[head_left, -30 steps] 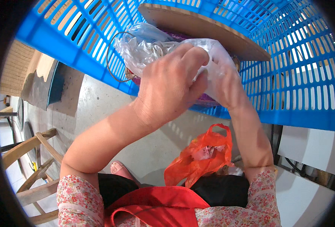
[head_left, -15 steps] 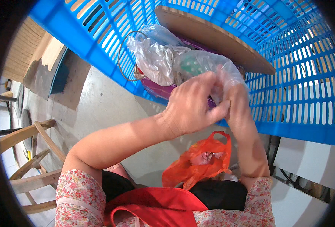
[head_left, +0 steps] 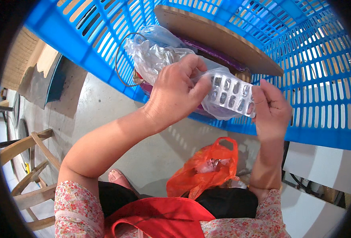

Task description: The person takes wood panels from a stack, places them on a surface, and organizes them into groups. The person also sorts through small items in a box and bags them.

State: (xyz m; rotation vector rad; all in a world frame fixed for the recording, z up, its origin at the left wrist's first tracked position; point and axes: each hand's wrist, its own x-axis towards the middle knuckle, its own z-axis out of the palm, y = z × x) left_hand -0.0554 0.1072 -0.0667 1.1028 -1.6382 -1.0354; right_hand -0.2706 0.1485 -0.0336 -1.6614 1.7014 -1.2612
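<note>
My right hand pinches one end of a silver blister pack with rows of oval pockets. Its other end is still within a clear plastic bag. With fingers closed, my left hand grips the bag's edge beside the pack. A crumpled whitish plastic bag lies just beyond my left hand. Both bags rest over a purple package in a blue slatted plastic crate. My left hand hides part of the clear bag.
A brown board leans inside the crate, and a thin wire loop sticks out at its left. An orange plastic bag with wrappers sits near my lap. Wooden chair slats stand at the left, and white panels at the right.
My right hand has come out of the clear bag, drawing the blister pack into view. My left hand has shifted left, and the two hands are farther apart.
</note>
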